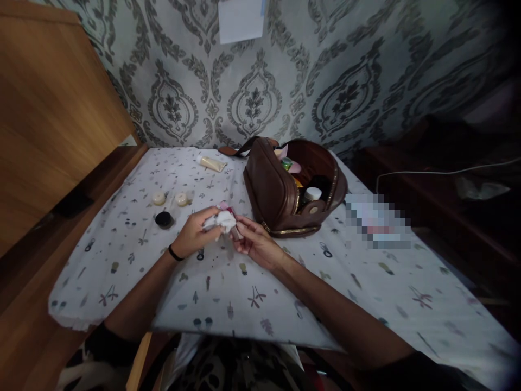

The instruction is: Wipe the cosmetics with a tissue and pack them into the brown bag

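My left hand [194, 234], with a black band at the wrist, is closed around a crumpled white wipe or cloth [224, 220]. Just behind the cloth shows a small pink and dark red piece [224, 206], too small to name. My right hand [260, 245] meets the cloth's right side, its fingers pinched on a small pale item [236, 233] whose kind I cannot make out. Right of both hands stands a brown leather cosmetic bag [271, 187], unzipped, with a white-capped container [313, 194] and a green-topped item [286, 163] inside.
Left of my hands on the patterned tablecloth [228, 304] lie a black round jar [164, 220] and two cream-coloured round pots [181, 199]. A beige tube [212, 164] lies farther back. A blurred-out flat item [378, 221] sits at right, a wooden cabinet [57, 108] at left.
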A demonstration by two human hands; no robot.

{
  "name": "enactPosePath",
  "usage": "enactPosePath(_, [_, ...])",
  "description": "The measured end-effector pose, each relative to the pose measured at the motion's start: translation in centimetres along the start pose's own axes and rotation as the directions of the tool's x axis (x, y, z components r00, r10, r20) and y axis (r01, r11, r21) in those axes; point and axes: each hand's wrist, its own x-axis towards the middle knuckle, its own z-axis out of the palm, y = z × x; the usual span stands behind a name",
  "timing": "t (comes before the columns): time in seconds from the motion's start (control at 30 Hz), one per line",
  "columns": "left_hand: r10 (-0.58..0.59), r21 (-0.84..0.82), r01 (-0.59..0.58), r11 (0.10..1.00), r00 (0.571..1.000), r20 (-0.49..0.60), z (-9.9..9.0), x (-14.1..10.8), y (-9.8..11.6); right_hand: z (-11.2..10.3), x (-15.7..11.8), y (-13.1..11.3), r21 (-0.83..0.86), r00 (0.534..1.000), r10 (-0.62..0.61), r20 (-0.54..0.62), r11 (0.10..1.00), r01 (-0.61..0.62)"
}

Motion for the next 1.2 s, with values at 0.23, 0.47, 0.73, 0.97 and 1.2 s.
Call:
enactPosePath(0.23, [-0.067,-0.002,0.067,0.998,0.990,-0.127,-0.3,0.1,-1.0,0.2,0.0,0.0,0.022,0.997,0.019,0.078,1.000,-0.021])
enactPosePath(0.47, [0.073,-0.045,-0.064,0.997,0.967,0.243,-0.1,0.1,0.4,0.2,0.2,0.3,0.037,0.999,-0.030,0.018,0.999,0.030])
enactPosePath(0.73, [-0.064,0.005,0.064,0.998,0.997,-0.047,0.0,0.0,-0.5,0.5,0.0,0.2,-0.051,0.999,-0.019,0.037,0.998,0.021])
enactPosePath(0.97, [-0.047,0.027,0.046,0.999,0.999,0.016,-0.1,0.0,-0.4,0.6,0.0,0.1,0.014,0.999,-0.028,-0.034,0.999,0.029])
enactPosePath(1.2, [0.011,-0.034,-0.002,0.999,0.957,0.290,-0.4,0.1,0.2,0.6,0.2,0.3,0.005,0.992,-0.082,-0.094,0.997,0.082])
